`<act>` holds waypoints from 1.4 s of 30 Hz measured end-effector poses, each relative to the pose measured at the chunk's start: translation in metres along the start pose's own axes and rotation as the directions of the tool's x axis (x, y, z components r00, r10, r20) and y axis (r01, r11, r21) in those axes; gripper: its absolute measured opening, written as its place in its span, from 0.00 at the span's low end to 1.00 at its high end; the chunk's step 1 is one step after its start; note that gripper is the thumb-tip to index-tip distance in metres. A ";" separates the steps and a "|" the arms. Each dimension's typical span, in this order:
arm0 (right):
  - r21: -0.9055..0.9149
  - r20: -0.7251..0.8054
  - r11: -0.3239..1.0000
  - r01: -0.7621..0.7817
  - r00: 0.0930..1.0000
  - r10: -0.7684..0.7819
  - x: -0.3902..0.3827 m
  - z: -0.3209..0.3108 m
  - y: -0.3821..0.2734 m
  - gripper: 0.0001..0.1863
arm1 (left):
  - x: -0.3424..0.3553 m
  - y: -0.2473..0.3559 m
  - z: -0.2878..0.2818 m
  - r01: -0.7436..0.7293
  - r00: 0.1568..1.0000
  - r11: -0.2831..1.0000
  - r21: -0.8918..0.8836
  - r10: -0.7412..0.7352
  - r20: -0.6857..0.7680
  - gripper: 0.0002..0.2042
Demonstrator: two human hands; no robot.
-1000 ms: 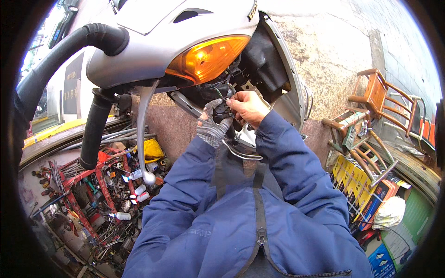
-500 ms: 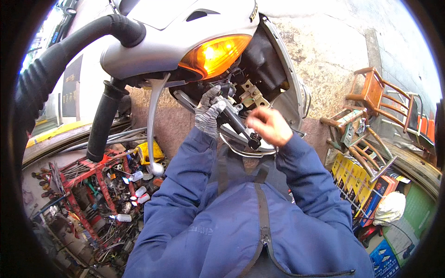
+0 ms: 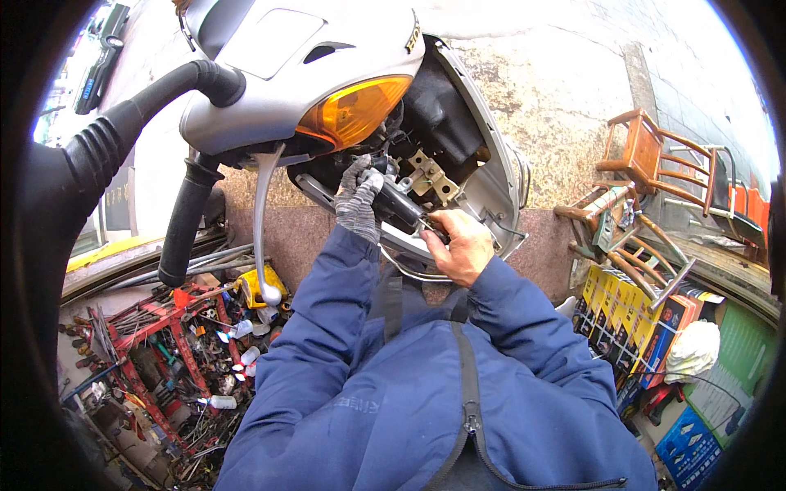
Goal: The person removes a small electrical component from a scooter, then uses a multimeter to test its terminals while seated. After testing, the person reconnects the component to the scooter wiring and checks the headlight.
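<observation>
A silver scooter (image 3: pixel 270 90) stands before me with its front panel off and its inside exposed. My left hand (image 3: pixel 358 200), in a grey glove, is closed round a black cylindrical part (image 3: pixel 399 204) that lies at a slant near the opening. My bare right hand (image 3: pixel 463 250) is closed at the cylinder's lower end, thumb and fingers pinched together; what they grip there is mostly hidden. Just beyond the hands, a light metal bracket (image 3: pixel 434 177) sits inside the opening. Above it is an orange turn signal lens (image 3: pixel 356 112).
The brake lever (image 3: pixel 266 221) and black handlebar grip (image 3: pixel 187 221) hang left of my left arm. Lower left, a red metal frame (image 3: pixel 176 348) stands among scattered tools and bottles. Wooden stools (image 3: pixel 643 155), yellow boxes (image 3: pixel 610 311) and a white cloth (image 3: pixel 693 352) are on the right.
My right hand has come down to the cylinder's lower end and closed there. The orange lens, lit before, looks dimmer. The whole view has shifted slightly.
</observation>
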State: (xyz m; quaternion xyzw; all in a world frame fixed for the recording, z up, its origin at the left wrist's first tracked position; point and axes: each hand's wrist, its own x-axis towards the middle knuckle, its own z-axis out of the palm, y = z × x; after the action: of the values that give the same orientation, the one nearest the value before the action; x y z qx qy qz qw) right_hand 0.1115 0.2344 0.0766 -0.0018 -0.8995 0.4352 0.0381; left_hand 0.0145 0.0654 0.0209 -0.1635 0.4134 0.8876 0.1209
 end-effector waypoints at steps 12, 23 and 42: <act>0.228 0.036 0.963 -0.143 0.990 0.138 -0.011 0.007 0.008 0.10 | -0.001 0.001 -0.007 0.024 1.000 0.998 -0.055 -0.023 0.018 0.20; 0.532 0.386 0.662 -0.527 0.848 0.365 -0.018 0.025 0.016 0.15 | -0.002 0.001 -0.017 0.036 0.994 0.998 -0.044 -0.031 0.105 0.24; 0.243 0.326 0.850 -0.468 0.864 0.383 0.016 0.023 -0.004 0.19 | -0.008 -0.004 -0.023 0.092 0.985 0.982 -0.165 -0.066 0.157 0.32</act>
State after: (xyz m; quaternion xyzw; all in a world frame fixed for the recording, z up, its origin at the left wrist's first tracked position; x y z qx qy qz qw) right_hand 0.0944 0.2146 0.0668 -0.1382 -0.7921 0.5663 -0.1811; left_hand 0.0280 0.0494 0.0075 -0.1221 0.3182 0.9242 0.1725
